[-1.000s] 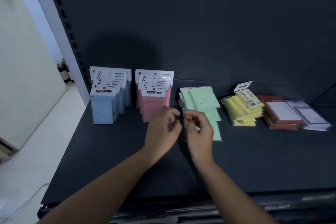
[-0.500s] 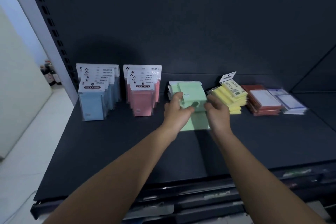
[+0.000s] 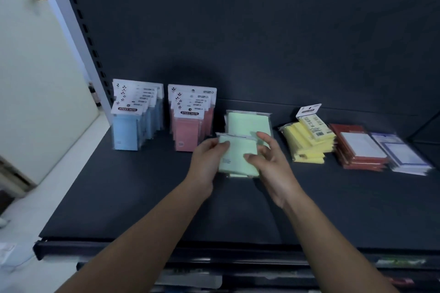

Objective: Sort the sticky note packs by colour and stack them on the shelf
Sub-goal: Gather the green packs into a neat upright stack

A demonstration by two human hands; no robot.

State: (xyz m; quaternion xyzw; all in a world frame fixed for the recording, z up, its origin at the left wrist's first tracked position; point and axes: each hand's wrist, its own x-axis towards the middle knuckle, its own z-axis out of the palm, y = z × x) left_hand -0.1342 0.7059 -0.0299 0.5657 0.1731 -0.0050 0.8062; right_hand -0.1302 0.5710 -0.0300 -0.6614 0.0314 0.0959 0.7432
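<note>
while both hands meet over the dark shelf (image 3: 133, 197), a green sticky note pack (image 3: 238, 157) sits between them, lifted at its far edge. the left hand (image 3: 207, 162) pinches the pack's left edge, thumb on top. the right hand (image 3: 269, 162) is half open, fingers spread and curled around the pack's right side, thumb touching its face. just beyond the fingers lies a green stack (image 3: 248, 122), and another green pack shows beneath the held one. left of the left hand stand upright pink packs (image 3: 190, 123), then blue packs (image 3: 133, 121). right of the right hand lie a yellow pile (image 3: 307, 145), a red stack (image 3: 357, 150) and a white-and-blue stack (image 3: 402, 157).
</note>
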